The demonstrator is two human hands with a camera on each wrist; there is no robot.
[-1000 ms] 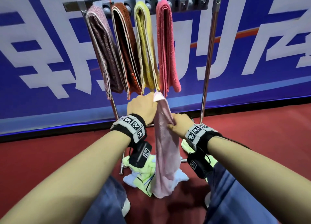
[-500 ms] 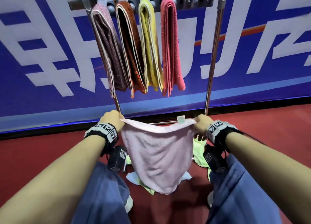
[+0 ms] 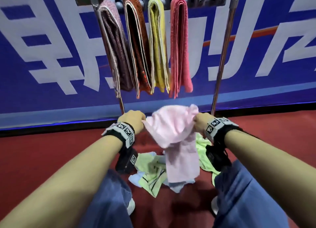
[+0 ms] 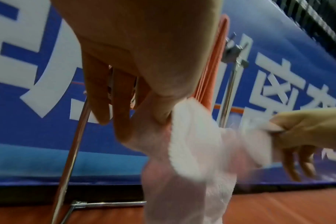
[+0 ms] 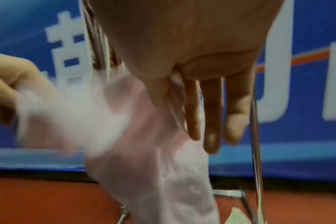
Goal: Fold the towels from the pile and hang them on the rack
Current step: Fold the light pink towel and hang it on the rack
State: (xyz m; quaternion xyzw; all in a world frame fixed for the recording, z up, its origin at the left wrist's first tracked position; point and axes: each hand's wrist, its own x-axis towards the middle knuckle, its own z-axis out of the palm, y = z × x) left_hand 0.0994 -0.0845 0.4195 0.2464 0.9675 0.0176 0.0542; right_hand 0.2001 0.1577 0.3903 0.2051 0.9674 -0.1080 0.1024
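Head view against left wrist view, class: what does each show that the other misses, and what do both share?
Only the head view shows four folded towels on the rack, maroon, rust, yellow and coral, plus the pile on the floor.

Only the left wrist view shows the rack's base bar and the left hand's lower fingers hanging loose.

Both show the left hand and right hand pinching the pink towel.
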